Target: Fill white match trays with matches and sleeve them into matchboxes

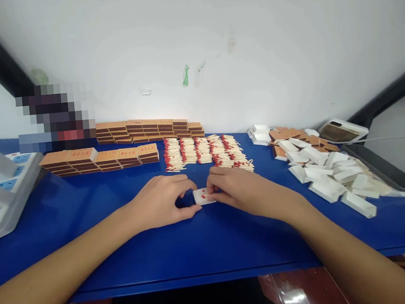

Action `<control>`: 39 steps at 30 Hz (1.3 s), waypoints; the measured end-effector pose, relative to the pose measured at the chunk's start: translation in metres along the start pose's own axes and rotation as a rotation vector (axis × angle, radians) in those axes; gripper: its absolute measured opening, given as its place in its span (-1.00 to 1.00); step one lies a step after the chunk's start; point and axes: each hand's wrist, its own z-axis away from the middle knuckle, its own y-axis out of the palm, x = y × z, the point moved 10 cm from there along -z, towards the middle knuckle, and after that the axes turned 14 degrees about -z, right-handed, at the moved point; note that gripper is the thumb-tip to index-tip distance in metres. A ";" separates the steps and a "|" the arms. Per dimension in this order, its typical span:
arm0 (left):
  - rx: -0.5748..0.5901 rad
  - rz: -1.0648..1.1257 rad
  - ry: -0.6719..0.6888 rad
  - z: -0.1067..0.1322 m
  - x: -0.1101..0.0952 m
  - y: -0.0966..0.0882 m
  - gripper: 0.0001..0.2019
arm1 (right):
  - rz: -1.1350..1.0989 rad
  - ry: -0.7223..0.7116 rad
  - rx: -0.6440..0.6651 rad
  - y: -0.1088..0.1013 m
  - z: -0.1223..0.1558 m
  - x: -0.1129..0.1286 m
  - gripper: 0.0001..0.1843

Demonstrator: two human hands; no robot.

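A small white matchbox tray (202, 196) with red-tipped matches in it lies on the blue table (133, 252). My left hand (164, 200) curls beside its left end, thumb and fingers closed against it. My right hand (236, 189) pinches its right end, fingers bent over the tray. Just behind my hands lie rows of loose red-tipped matches (205, 150).
Stacks of orange matchboxes (100, 159) line the back left, with more (147, 130) against the white wall. A heap of empty white trays (328, 176) and orange sleeves (293, 137) lies right. A white power strip (0, 188) sits far left, a phone (342, 130) far right.
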 end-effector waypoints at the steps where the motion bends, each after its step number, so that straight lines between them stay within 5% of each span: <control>1: 0.000 -0.001 -0.002 0.000 0.000 0.001 -0.78 | 0.002 -0.008 -0.003 0.003 -0.001 0.001 -0.87; 7: 0.011 -0.007 0.002 0.000 -0.003 0.004 -0.76 | -0.047 -0.069 -0.041 0.011 0.001 0.007 -0.84; 14: 0.035 -0.018 -0.002 -0.001 -0.003 0.003 -0.74 | -0.123 -0.048 -0.161 -0.012 0.016 -0.011 -0.89; 39: -0.004 0.026 0.094 0.000 -0.015 0.000 -0.82 | -0.342 -0.068 0.018 0.014 0.011 0.003 -0.89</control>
